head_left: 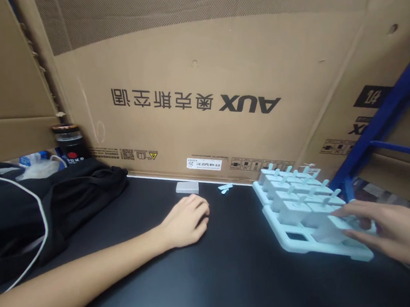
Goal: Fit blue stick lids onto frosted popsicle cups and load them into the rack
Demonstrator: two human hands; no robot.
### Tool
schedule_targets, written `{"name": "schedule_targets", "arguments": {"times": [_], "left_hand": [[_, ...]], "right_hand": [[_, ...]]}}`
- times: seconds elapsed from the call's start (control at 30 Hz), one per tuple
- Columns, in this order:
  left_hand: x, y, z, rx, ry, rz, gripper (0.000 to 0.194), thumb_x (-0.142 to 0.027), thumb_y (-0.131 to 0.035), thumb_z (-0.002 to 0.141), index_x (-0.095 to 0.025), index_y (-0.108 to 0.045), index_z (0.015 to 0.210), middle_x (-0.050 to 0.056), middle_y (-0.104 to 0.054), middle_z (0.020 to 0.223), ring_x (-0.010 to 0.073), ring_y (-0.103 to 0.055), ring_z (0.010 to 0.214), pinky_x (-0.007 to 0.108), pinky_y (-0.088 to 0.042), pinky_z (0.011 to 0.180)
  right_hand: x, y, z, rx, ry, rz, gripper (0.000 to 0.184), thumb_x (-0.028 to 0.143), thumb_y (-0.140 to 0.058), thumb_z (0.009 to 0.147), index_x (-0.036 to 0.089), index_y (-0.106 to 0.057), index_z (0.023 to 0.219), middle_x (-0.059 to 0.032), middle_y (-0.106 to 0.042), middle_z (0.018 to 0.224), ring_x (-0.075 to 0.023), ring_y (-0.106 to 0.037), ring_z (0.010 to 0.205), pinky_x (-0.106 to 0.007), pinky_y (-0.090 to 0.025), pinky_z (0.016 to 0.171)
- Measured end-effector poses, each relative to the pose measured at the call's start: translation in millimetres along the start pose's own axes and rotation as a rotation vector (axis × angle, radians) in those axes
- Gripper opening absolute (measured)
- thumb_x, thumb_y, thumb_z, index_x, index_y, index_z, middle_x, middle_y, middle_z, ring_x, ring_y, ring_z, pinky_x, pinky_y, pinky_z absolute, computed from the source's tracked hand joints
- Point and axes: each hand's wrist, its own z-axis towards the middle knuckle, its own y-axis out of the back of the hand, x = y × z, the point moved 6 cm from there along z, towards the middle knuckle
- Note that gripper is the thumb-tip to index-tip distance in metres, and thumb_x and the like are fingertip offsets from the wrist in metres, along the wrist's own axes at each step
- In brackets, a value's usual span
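Observation:
Light blue ice pop molds (295,212) with upright stick handles stand in rows in a matching rack (293,246) on the right of the table. At the rack's near right corner, my right hand (391,228) has its thumb and fingers around one ice pop mold (329,229), slightly blurred, which sits in or just over its slot; I cannot tell which. One slot at the front left corner has no mold. My left hand (187,221) rests on the black tabletop, fingers loosely curled in, with nothing visible in it. Just behind it lies a small grey box (187,188).
Small light blue pieces (225,188) lie near the back edge of the black table (232,274). A large cardboard box (190,55) walls off the back. Black cloth (87,196), a white cable (42,209) and a dark bottle (70,143) are left; a blue metal frame (383,125) stands right.

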Motion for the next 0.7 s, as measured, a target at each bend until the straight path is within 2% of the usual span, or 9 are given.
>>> {"name": "schedule_targets", "arguments": {"times": [0.07,0.17,0.27,0.4,0.5,0.63,0.7], "left_hand": [[20.7,1.5,0.9,-0.046,0.106,0.088,0.020,-0.028,-0.050,0.092,-0.021,-0.056,0.110,0.010,-0.056,0.130,0.0282,-0.050,0.124,0.045,-0.043,0.104],[52.6,-1.9,-0.8,-0.061,0.266,0.191,0.036,-0.032,-0.050,0.092,-0.018,-0.052,0.125,0.015,-0.043,0.147,0.0364,-0.031,0.143,0.053,-0.035,0.113],[74.5,-9.0,-4.6,-0.031,0.400,0.186,0.042,-0.036,-0.049,0.092,-0.017,-0.051,0.129,0.016,-0.042,0.147,0.0399,-0.026,0.146,0.055,-0.034,0.114],[77.7,-11.9,-5.5,-0.013,0.417,0.157,0.040,-0.038,-0.048,0.092,-0.018,-0.051,0.126,0.015,-0.051,0.132,0.0356,-0.042,0.133,0.050,-0.042,0.107],[73.9,-9.2,-4.6,-0.019,0.414,0.148,0.037,-0.042,-0.048,0.093,-0.017,-0.052,0.121,0.014,-0.052,0.121,0.0326,-0.050,0.120,0.047,-0.046,0.099],[69.6,-4.2,-4.4,-0.054,0.419,0.137,0.034,-0.048,-0.047,0.094,-0.017,-0.052,0.109,0.013,-0.053,0.112,0.0314,-0.053,0.111,0.046,-0.048,0.094],[68.0,-2.4,-4.6,-0.068,0.414,0.126,0.033,-0.049,-0.047,0.094,-0.018,-0.050,0.102,0.012,-0.053,0.110,0.0305,-0.054,0.108,0.044,-0.048,0.092]], "right_hand": [[-2.8,-1.1,-1.2,0.000,-0.031,0.016,0.031,0.047,-0.068,0.074,0.025,-0.077,0.093,-0.0133,-0.075,0.090,-0.0254,-0.070,0.073,-0.037,-0.055,0.066],[-2.7,-4.8,-4.6,-0.026,-0.032,0.019,0.025,0.044,-0.069,0.075,0.026,-0.075,0.091,-0.0135,-0.074,0.093,-0.0260,-0.071,0.077,-0.037,-0.055,0.067],[-0.1,-10.8,-9.0,-0.077,-0.064,-0.062,0.022,0.044,-0.065,0.078,0.029,-0.073,0.092,-0.0128,-0.074,0.095,-0.0285,-0.072,0.077,-0.039,-0.054,0.065],[10.3,-15.7,-14.1,-0.122,-0.133,-0.193,0.027,0.041,-0.056,0.080,0.030,-0.072,0.098,-0.0127,-0.073,0.103,-0.0301,-0.072,0.079,-0.038,-0.050,0.056],[15.8,-16.8,-16.8,-0.112,-0.146,-0.203,0.029,0.040,-0.050,0.082,0.029,-0.072,0.097,-0.0121,-0.072,0.105,-0.0299,-0.072,0.084,-0.038,-0.050,0.056],[15.1,-17.5,-21.7,-0.121,-0.086,-0.179,0.028,0.035,-0.049,0.083,0.028,-0.071,0.099,-0.0120,-0.071,0.104,-0.0282,-0.070,0.090,-0.039,-0.054,0.068],[23.6,-12.3,-22.3,-0.234,0.000,-0.232,0.029,0.034,-0.050,0.082,0.024,-0.069,0.101,-0.0140,-0.068,0.105,-0.0309,-0.066,0.093,-0.044,-0.053,0.078]]}}
